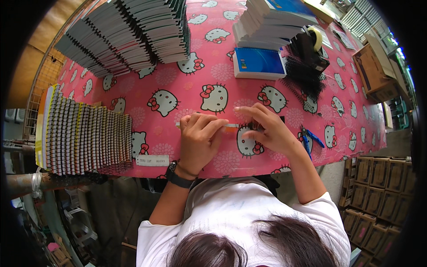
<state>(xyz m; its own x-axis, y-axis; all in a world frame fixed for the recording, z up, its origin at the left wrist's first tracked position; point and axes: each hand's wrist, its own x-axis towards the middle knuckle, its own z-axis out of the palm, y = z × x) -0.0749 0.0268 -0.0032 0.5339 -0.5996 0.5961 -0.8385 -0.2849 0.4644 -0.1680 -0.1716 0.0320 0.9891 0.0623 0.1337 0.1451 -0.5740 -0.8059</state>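
My left hand (199,133), with a dark watch on its wrist, is closed on a thin booklet (231,126) seen edge-on, white and orange. Fingers curl over its top, hiding much of it. At the booklet's right part, my right hand (265,127) has its thumb and fingers apart, curved around a dark piece that looks like black binding coil (253,126). Whether the fingertips touch it is hard to make out. Just right of this hand lie blue-handled cutting pliers (312,138), jaws pointing away from me.
Spiral-bound notebooks (84,133) stand stacked at left, with more bound stacks (129,35) behind. Blue-covered booklets (260,61) and loose black coils (304,75) lie far right, beside a tape dispenser (313,44). A white label strip (152,160) lies near the front edge. Cardboard boxes (376,66) stand right.
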